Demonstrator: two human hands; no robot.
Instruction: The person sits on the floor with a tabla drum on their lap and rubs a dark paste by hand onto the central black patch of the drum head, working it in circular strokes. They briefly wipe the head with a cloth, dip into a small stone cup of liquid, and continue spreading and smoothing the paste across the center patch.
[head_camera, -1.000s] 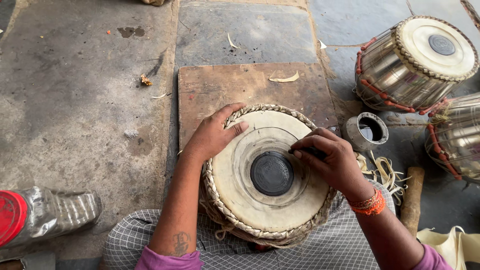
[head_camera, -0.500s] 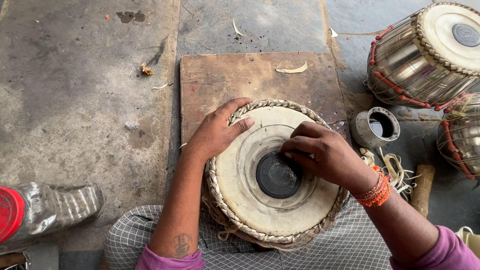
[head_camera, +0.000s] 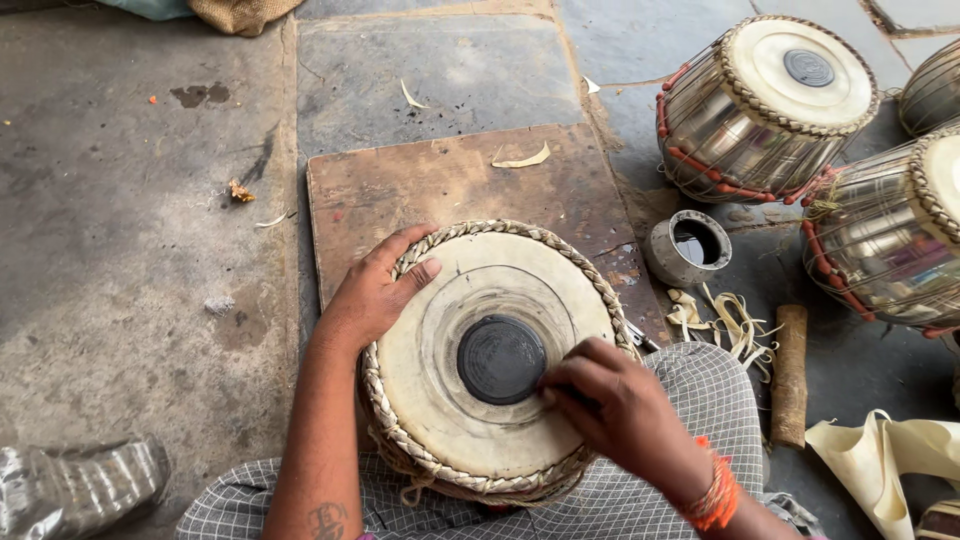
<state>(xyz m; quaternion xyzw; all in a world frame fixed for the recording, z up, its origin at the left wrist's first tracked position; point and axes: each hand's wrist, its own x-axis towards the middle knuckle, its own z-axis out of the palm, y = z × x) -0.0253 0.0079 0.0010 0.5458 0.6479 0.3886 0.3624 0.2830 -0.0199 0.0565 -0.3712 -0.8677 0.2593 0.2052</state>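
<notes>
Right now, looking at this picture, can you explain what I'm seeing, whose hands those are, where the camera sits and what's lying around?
The camera sits on the person's head and looks down at their own bare hands. A tabla drum rests in their lap. The left hand lies on its braided rim; the right hand presses beside the black centre patch, and whether it holds a tool is hidden. Behind lies a wooden board on the stone floor. To the right stand metal-bodied drums, a small metal cup and a wooden stick.

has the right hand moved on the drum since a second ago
Yes. The right hand has slid from the far right rim of the drum head toward the person, and now sits at the near right edge of the black centre patch.
</notes>
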